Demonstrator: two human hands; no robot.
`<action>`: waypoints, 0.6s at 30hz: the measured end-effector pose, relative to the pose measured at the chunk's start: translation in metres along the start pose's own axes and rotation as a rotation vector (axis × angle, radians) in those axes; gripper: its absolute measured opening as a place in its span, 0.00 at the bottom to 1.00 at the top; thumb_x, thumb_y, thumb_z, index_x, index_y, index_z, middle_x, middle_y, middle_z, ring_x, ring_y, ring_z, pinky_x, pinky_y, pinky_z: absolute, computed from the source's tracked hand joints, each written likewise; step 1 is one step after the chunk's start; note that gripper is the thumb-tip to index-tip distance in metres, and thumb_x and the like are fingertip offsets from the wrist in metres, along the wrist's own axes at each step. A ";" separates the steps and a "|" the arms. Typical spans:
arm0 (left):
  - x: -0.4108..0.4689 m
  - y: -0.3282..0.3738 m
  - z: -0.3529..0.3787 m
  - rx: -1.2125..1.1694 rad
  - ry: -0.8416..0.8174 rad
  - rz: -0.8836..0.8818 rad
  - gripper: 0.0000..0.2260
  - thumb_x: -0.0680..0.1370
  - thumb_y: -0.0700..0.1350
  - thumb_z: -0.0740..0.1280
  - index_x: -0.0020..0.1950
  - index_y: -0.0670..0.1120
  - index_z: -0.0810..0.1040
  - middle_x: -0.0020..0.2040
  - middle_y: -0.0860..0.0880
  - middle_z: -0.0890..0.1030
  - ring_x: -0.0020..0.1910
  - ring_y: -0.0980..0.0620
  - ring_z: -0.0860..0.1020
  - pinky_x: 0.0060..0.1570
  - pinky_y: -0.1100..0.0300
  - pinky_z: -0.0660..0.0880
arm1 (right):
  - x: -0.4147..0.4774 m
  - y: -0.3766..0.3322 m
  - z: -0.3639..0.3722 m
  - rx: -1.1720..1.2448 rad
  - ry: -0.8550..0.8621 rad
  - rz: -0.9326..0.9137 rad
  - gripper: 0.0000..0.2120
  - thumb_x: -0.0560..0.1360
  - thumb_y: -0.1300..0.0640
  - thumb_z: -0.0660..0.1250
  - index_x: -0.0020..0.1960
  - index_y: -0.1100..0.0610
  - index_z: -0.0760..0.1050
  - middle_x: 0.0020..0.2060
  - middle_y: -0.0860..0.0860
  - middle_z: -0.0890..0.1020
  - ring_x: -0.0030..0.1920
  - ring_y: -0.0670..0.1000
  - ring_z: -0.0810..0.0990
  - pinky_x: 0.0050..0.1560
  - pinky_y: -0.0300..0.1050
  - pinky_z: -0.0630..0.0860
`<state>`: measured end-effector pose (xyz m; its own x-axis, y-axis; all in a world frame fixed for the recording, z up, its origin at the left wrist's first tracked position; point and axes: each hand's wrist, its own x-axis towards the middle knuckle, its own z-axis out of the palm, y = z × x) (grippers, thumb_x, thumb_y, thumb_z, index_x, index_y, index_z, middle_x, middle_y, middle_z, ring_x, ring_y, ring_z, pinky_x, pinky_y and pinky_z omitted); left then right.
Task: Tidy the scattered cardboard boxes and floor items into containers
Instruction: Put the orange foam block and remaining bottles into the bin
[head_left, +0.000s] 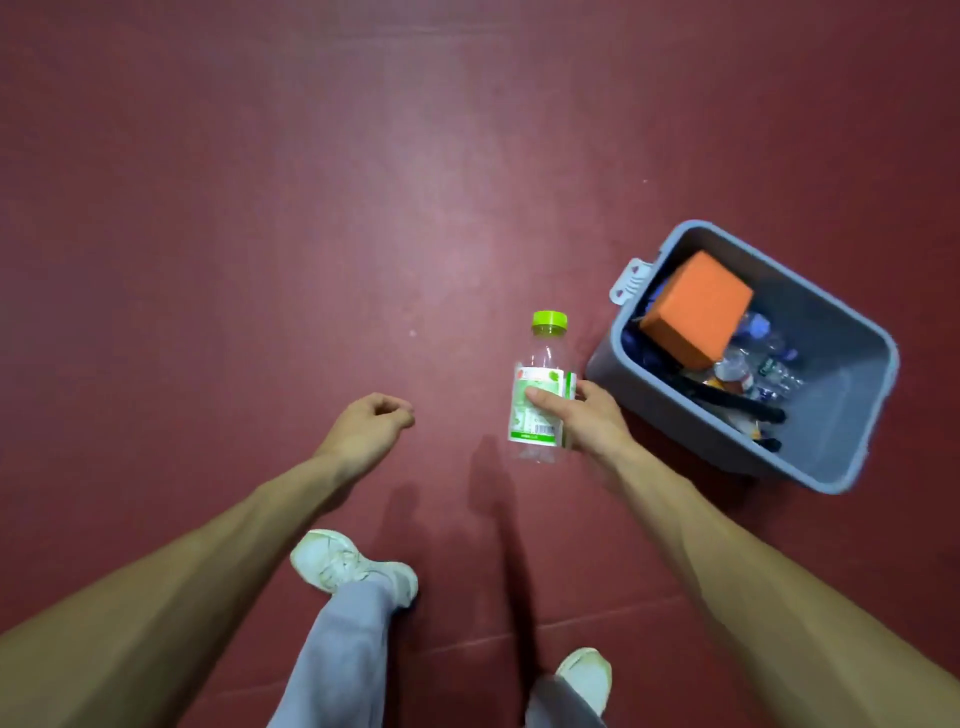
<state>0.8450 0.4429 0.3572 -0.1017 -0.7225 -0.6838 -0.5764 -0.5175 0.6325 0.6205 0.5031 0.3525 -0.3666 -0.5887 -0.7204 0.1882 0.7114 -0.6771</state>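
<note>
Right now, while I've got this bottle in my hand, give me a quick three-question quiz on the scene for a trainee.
1. True or false: the left hand holds nothing.
2. The bottle has a cap that is: A red, B green, C blue.
3. Fill in: the orange block lies inside the grey ____.
Key: 1 true; 2 B; 3 bin.

Dark red floor (260, 208), white left sneaker (353, 569) forward — white right sneaker (587, 675) behind, grey trouser legs (337, 654)
</note>
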 end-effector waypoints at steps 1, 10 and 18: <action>-0.011 0.014 0.025 0.023 -0.025 0.025 0.05 0.76 0.40 0.65 0.48 0.48 0.78 0.36 0.53 0.76 0.38 0.54 0.71 0.38 0.61 0.67 | -0.010 0.008 -0.038 0.040 0.044 0.008 0.14 0.69 0.58 0.75 0.52 0.59 0.78 0.45 0.53 0.84 0.42 0.52 0.84 0.43 0.46 0.81; -0.111 0.151 0.223 0.229 -0.287 0.246 0.08 0.76 0.41 0.65 0.54 0.43 0.79 0.46 0.49 0.80 0.46 0.52 0.77 0.38 0.65 0.69 | -0.092 0.066 -0.296 0.468 0.280 0.020 0.15 0.72 0.59 0.72 0.56 0.64 0.78 0.43 0.58 0.84 0.33 0.50 0.83 0.34 0.41 0.80; -0.085 0.225 0.292 0.269 -0.365 0.302 0.05 0.77 0.41 0.65 0.49 0.46 0.79 0.43 0.50 0.78 0.44 0.52 0.76 0.39 0.65 0.69 | -0.069 0.072 -0.358 0.678 0.347 0.087 0.07 0.73 0.58 0.71 0.50 0.57 0.78 0.41 0.53 0.85 0.42 0.53 0.83 0.50 0.54 0.78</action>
<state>0.4874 0.5215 0.4512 -0.5423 -0.5902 -0.5980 -0.6603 -0.1407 0.7377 0.3332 0.7323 0.4074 -0.5685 -0.3075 -0.7630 0.7065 0.2926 -0.6443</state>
